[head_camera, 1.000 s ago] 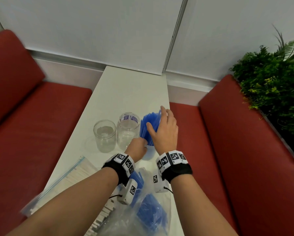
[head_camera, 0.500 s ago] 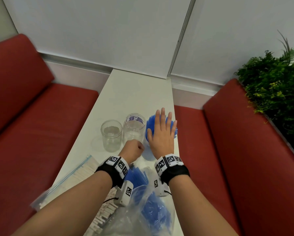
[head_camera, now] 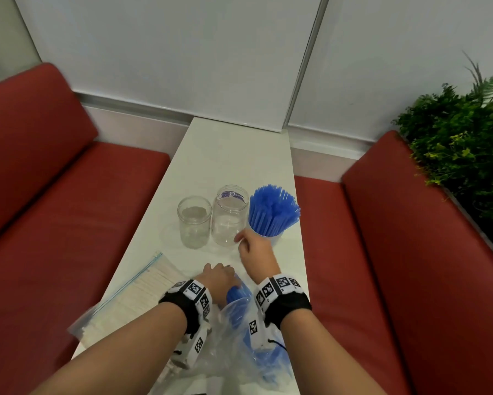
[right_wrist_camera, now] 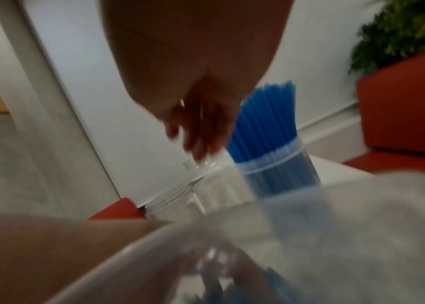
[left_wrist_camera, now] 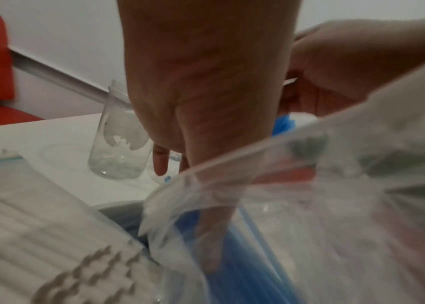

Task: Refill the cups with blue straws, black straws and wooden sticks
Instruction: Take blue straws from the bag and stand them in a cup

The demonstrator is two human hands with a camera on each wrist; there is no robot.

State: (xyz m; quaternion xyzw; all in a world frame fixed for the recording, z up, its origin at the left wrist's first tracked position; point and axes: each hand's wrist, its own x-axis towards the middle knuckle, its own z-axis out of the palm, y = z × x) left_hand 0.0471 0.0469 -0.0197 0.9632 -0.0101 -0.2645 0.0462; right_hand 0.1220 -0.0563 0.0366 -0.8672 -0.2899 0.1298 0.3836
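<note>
Blue straws (head_camera: 273,216) fan out of the rightmost cup (head_camera: 271,240) on the white table (head_camera: 225,155), packed full and standing upright. Taking that cup as the landmark: just to its left stands a clear cup (head_camera: 230,215) with nothing in it, and left of that a second clear cup (head_camera: 194,221), also holding nothing. So one cup looks done and two wait, judging by how things lie.

Nearer the person than the full cup lies a clear plastic bag (head_camera: 239,332) with leftover blue straws (head_camera: 241,292) inside, their long axis running from the person toward the cups. Left of that bag, further from the full cup, lies a zip bag (head_camera: 131,295) of pale sticks or wrapped straws; which, I cannot tell. No black straws show.

The right hand (head_camera: 256,255) is the one nearer the full cup, just in front of its base, fingers loose and a little spread, gripping nothing; whether a fingertip touches the middle cup is unclear. The left hand (head_camera: 219,280) is at the mouth of the blue-straw bag, fingers reaching into it among the straws, as the left wrist view shows through the plastic; whether they pinch a straw or the film, I cannot tell.

The next supply probably lies left of the hands, so the left hand is better placed for the zip bag.
</note>
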